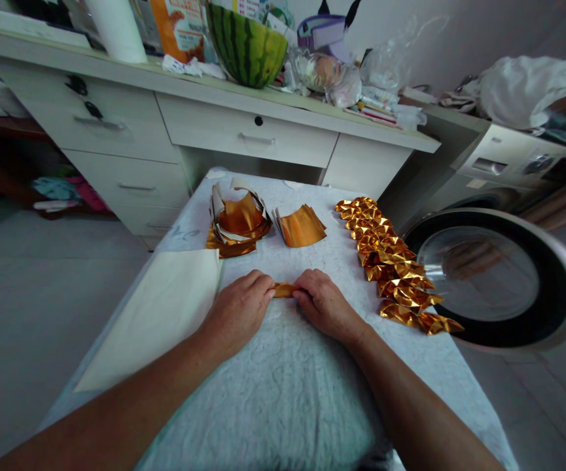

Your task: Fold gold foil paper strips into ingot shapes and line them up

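Observation:
Between my two hands is a small folded strip of gold foil paper (283, 290), lying low over the table. The fingers of my left hand (246, 302) pinch its left end, and those of my right hand (322, 302) pinch the other end. Just beyond them rests a short stack of curled gold foil sheets (303, 226). A larger curled bundle of gold foil paper (241, 219) with pale backing stands left of that stack. Rows of folded gold foil pieces (393, 261) run along the table's right side.
A pale sheet of paper (165, 314) lies left of my hands on the cloth-covered table (283, 392). Behind stands a white desk (243, 134) bearing a cut watermelon (248, 49) and plastic bags. The open round door of a washing machine (493, 278) juts out at the right.

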{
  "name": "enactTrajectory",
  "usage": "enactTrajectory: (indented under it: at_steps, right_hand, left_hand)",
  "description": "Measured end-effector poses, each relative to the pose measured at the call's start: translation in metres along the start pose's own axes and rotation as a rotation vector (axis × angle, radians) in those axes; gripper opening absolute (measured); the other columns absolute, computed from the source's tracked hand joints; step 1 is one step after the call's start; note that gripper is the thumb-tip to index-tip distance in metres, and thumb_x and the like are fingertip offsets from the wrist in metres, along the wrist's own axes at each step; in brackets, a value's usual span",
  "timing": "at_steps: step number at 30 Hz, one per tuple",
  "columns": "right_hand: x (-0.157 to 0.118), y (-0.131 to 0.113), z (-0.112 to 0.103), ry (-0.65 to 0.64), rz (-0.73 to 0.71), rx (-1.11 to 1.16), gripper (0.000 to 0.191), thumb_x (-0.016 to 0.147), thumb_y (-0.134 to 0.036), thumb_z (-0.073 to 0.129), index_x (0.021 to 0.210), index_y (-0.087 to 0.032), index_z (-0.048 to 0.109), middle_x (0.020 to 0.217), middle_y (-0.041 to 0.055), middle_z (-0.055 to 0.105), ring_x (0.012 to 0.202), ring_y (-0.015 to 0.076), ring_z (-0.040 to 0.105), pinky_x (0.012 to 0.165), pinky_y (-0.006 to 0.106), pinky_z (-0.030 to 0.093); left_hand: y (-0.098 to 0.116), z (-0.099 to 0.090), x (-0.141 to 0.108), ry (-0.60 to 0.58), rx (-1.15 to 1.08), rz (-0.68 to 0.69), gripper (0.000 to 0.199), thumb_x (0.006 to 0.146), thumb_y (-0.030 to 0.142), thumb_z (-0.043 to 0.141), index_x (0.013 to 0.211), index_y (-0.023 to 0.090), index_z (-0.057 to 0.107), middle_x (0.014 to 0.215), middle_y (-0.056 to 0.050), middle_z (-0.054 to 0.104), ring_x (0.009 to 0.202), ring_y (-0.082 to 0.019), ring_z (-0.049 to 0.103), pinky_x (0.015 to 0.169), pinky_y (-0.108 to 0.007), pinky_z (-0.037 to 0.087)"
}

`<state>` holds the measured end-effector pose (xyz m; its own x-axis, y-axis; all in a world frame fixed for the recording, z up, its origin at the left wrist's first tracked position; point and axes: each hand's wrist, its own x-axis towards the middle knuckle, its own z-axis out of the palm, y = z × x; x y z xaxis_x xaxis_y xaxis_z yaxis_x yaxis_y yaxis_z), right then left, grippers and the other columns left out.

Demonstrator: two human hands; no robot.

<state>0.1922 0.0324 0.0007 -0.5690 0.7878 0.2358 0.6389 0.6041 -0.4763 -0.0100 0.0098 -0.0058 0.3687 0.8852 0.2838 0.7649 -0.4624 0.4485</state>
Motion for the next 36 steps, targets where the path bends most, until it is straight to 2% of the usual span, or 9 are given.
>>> enactTrajectory:
  at_steps: [5, 11, 16, 22, 30, 33, 36]
  right_hand:
    - [0.0003, -0.0007, -0.0014, -0.005, -0.003, 0.035, 0.011, 0.089, -0.013, 0.053, 0.082, -0.016, 0.06, 0.082, 0.0046, 0.06, 0.081, 0.0179, 0.052, 0.077, 0.032, 0.041]
    - [-0.001, -0.0017, -0.0024, -0.027, -0.023, 0.046, 0.009, 0.087, -0.013, 0.057, 0.081, -0.017, 0.062, 0.082, 0.003, 0.061, 0.082, 0.0174, 0.053, 0.078, 0.031, 0.039]
    - [-0.0011, -0.0005, -0.003, -0.038, -0.028, 0.06, 0.009, 0.089, -0.014, 0.057, 0.083, -0.017, 0.064, 0.081, 0.003, 0.062, 0.082, 0.0171, 0.053, 0.078, 0.031, 0.038]
    - [-0.0001, 0.0005, -0.0025, -0.048, -0.013, 0.072, 0.013, 0.092, -0.014, 0.053, 0.085, -0.016, 0.064, 0.082, 0.0035, 0.063, 0.081, 0.0168, 0.053, 0.078, 0.031, 0.038]
    - [0.0013, -0.0042, -0.001, -0.011, 0.124, 0.091, 0.008, 0.086, -0.012, 0.059, 0.091, -0.017, 0.057, 0.077, 0.0002, 0.06, 0.076, 0.0163, 0.053, 0.075, 0.03, 0.037]
    - [0.0016, -0.0038, -0.0006, -0.017, 0.121, 0.078, 0.005, 0.087, -0.013, 0.058, 0.086, -0.018, 0.058, 0.077, 0.0007, 0.06, 0.076, 0.0163, 0.053, 0.074, 0.029, 0.037]
    - [0.0017, -0.0033, 0.0002, -0.024, 0.101, 0.061, 0.007, 0.089, -0.015, 0.056, 0.084, -0.017, 0.059, 0.08, 0.0021, 0.062, 0.079, 0.0168, 0.054, 0.076, 0.03, 0.037]
  left_hand:
    - [0.0029, -0.0041, -0.0013, -0.025, -0.096, -0.026, 0.008, 0.091, 0.015, 0.05, 0.086, 0.019, 0.055, 0.09, -0.002, 0.057, 0.084, -0.018, 0.058, 0.075, -0.032, 0.047]
    - [0.0027, -0.0049, -0.0012, -0.085, -0.165, -0.002, 0.011, 0.089, 0.013, 0.053, 0.084, 0.019, 0.06, 0.093, -0.002, 0.057, 0.087, -0.017, 0.057, 0.08, -0.032, 0.047]
    - [0.0006, -0.0047, -0.0004, -0.086, -0.084, 0.002, 0.012, 0.09, 0.017, 0.056, 0.082, 0.018, 0.064, 0.089, -0.004, 0.059, 0.088, -0.021, 0.055, 0.082, -0.036, 0.045]
    - [-0.0001, -0.0058, 0.0028, -0.147, -0.055, -0.04, 0.02, 0.094, 0.022, 0.05, 0.083, 0.017, 0.065, 0.086, -0.005, 0.059, 0.085, -0.02, 0.056, 0.077, -0.033, 0.044]
    - [-0.0017, -0.0031, 0.0034, -0.167, 0.015, -0.06, 0.016, 0.093, 0.024, 0.052, 0.085, 0.018, 0.063, 0.082, -0.003, 0.06, 0.082, -0.02, 0.057, 0.074, -0.032, 0.041]
    - [-0.0019, -0.0032, 0.0025, -0.163, 0.02, -0.081, 0.012, 0.092, 0.023, 0.053, 0.085, 0.018, 0.062, 0.082, -0.003, 0.061, 0.082, -0.02, 0.058, 0.073, -0.032, 0.041]
    - [-0.0024, -0.0032, 0.0022, -0.162, 0.032, -0.083, 0.018, 0.095, 0.025, 0.049, 0.083, 0.018, 0.061, 0.082, -0.003, 0.061, 0.082, -0.021, 0.058, 0.074, -0.033, 0.042]
